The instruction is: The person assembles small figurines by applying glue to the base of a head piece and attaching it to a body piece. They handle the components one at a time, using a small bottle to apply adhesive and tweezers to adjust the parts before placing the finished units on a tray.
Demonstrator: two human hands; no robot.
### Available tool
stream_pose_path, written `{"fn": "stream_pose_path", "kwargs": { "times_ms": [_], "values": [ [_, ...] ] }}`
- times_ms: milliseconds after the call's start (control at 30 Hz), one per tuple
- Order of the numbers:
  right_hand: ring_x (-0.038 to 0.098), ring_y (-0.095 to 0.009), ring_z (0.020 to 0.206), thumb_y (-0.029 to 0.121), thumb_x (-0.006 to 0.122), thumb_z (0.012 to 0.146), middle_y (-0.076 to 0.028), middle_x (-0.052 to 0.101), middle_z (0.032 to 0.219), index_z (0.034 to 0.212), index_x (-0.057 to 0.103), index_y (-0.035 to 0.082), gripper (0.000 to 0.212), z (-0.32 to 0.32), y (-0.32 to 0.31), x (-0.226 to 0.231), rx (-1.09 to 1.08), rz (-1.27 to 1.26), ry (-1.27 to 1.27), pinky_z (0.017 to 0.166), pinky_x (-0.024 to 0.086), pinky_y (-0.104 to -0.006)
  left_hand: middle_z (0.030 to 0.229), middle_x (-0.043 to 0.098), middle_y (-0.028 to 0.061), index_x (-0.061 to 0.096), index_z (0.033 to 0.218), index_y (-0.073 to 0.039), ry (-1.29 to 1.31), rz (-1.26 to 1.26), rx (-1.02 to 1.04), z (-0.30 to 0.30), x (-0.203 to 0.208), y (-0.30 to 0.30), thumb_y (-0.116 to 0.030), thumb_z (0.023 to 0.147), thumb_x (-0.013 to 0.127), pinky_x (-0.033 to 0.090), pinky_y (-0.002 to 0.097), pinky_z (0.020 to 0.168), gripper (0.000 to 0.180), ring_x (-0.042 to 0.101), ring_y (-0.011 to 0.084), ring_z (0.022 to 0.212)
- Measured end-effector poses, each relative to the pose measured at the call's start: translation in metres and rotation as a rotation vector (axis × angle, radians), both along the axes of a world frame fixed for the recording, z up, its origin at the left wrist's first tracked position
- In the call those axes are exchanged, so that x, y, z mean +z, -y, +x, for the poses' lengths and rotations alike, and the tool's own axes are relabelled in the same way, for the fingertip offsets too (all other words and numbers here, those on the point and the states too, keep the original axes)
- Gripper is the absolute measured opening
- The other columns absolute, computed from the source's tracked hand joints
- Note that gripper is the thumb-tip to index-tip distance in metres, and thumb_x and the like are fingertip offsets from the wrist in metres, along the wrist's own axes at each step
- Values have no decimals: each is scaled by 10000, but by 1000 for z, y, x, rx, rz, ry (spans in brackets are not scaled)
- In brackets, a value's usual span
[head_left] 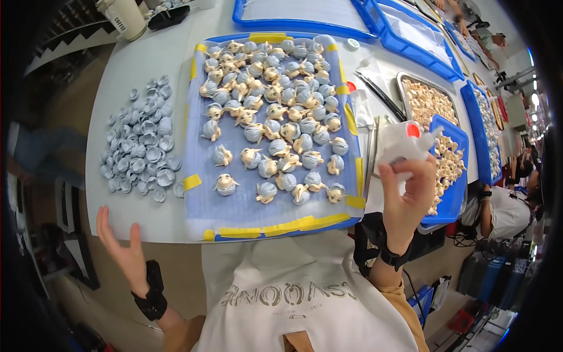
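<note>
My left hand (124,252) is open with its fingers spread, beside the table's front left edge, and holds nothing. Closest to it is a heap of pale blue-grey cup-shaped pieces (139,144). My right hand (409,193) is closed around a white plastic bottle (394,141) with a thin spout and a red spot, held right of the tray; my fingers partly hide its lower part. Small doll heads (272,129) with blue-grey hair and pointed ears fill much of the blue tray (359,170), which is lined with a pale sheet and edged in yellow tape.
A blue bin (460,126) of small beige parts overlaps a metal tray (401,88) of more beige pieces. Black tweezers (381,94) lie nearby. A cup (122,19) stands at the far left. Blue trays (305,26) line the back; a co-worker (510,211) sits at right.
</note>
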State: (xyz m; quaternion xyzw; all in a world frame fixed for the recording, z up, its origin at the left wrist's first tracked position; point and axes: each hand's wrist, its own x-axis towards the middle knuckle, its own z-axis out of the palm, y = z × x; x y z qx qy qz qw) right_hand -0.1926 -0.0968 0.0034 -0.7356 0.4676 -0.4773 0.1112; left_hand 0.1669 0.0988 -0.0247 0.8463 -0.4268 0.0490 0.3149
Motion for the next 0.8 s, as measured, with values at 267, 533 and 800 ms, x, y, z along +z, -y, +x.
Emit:
{"fn": "stream_pose_path", "kwargs": {
  "times_ms": [267,533,800],
  "values": [
    [519,-159,755,-80,550,705,-119,542,937,1071,526,22,381,-64,-39,28,-68,176,54,660,419,-237,1419,210,154,300,1345,-69,16,188,-212,10,-16,28,-139,831,510,169,383,1041,559,209,295,1304],
    [595,-148,748,24,623,693,-109,613,851,1084,543,10,400,-102,-26,33,-120,289,-193,671,460,-255,1331,360,131,367,1273,5,-2,56,-187,14,-18,31,-63,853,470,211,349,1035,438,323,253,1244],
    [632,-214,755,43,624,679,-130,630,849,962,584,7,289,-103,-7,41,-52,331,-261,662,481,-281,1362,329,102,316,1323,-43,-54,76,-91,41,-22,19,-156,893,464,187,374,1038,469,280,230,1272]
  ]
}}
